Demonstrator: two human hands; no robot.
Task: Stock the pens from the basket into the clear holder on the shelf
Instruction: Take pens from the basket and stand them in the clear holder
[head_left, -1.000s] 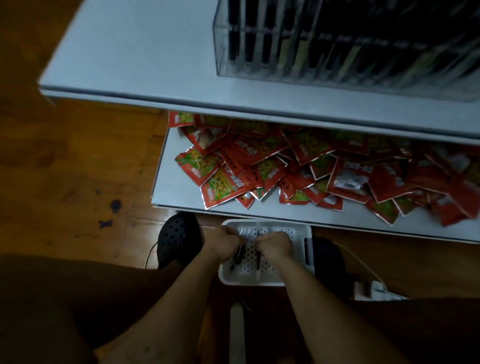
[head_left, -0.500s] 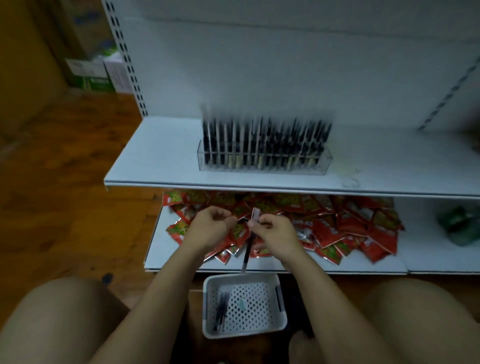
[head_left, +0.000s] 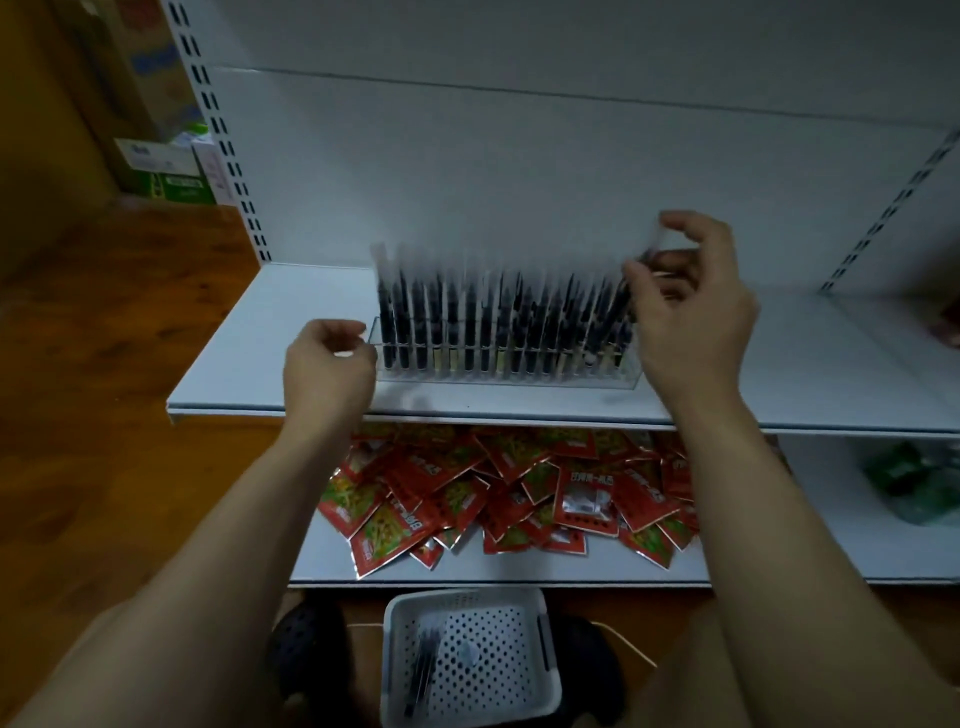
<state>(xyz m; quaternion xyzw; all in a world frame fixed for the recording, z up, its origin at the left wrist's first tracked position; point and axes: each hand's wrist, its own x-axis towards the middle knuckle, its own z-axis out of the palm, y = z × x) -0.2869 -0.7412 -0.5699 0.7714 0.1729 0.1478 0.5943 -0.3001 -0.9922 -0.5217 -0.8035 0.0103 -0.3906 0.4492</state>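
Note:
A clear holder (head_left: 524, 375) stands on the white shelf (head_left: 249, 353), packed with several dark pens (head_left: 467, 322) standing upright in clear sleeves. My right hand (head_left: 696, 322) is above the holder's right end, pinching one pen (head_left: 650, 255) at its top, tilted over the last slots. My left hand (head_left: 327, 364) hovers at the holder's left end, fingers loosely curled, thumb and forefinger apart, with nothing in them. The white perforated basket (head_left: 550, 670) sits on the floor below, between my knees, with a few pens (head_left: 422, 670) lying on its left side.
Several red snack packets (head_left: 498, 493) are heaped on the lower shelf (head_left: 779, 566), with green packets (head_left: 914, 483) at its right. Cardboard boxes (head_left: 166, 171) stand on the wooden floor at the back left. Black shoes (head_left: 306, 654) flank the basket.
Both hands rose from the basket to the shelf. My right hand carried one pen up to the holder's right end; my left hand let go and moved to the holder's left end.

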